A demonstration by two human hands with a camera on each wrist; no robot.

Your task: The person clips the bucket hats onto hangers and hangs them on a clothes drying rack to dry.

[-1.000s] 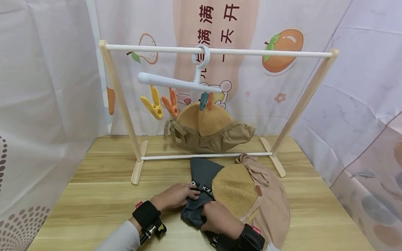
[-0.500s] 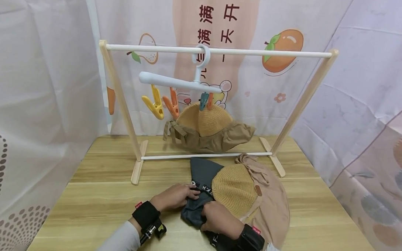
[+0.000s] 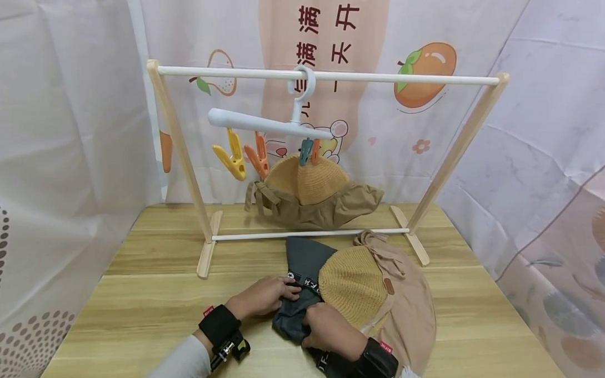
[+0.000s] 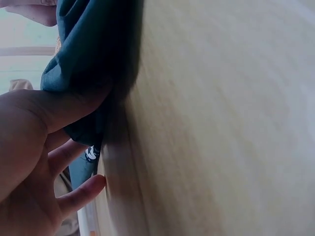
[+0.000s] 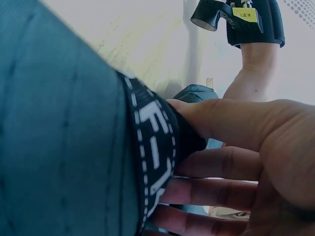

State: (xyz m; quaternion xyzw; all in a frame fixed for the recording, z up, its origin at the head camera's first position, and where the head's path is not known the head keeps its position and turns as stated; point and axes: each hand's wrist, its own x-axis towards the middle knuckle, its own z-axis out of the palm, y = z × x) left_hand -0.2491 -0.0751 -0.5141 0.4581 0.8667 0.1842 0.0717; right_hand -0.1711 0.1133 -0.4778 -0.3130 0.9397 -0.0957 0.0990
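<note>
A dark blue-grey bucket hat [image 3: 307, 260] with a black, white-lettered band lies on the table, its brim spread and its crown crumpled. At its left side, my left hand [image 3: 266, 295] holds the crown cloth between thumb and fingers; the left wrist view shows the little finger reaching down to the tabletop. My right hand [image 3: 332, 328] pinches the hat near the lettered band [image 5: 156, 142], thumb on one side and fingers on the other. Beside the hat is a straw-crowned sun hat [image 3: 353, 284] with a wide pinkish-beige cloth brim, partly behind my right hand.
A wooden rack [image 3: 181, 143] with white rods stands at the back of the table [image 3: 151, 305]. From it hangs a pale blue hanger [image 3: 260, 122] with a yellow clip [image 3: 233, 158] and several others. Another straw hat [image 3: 312, 183] with a brown brim hangs there.
Both hands stay in place on the dark hat. The hanger and its left clips have swung very slightly; the head view shifts a little.
</note>
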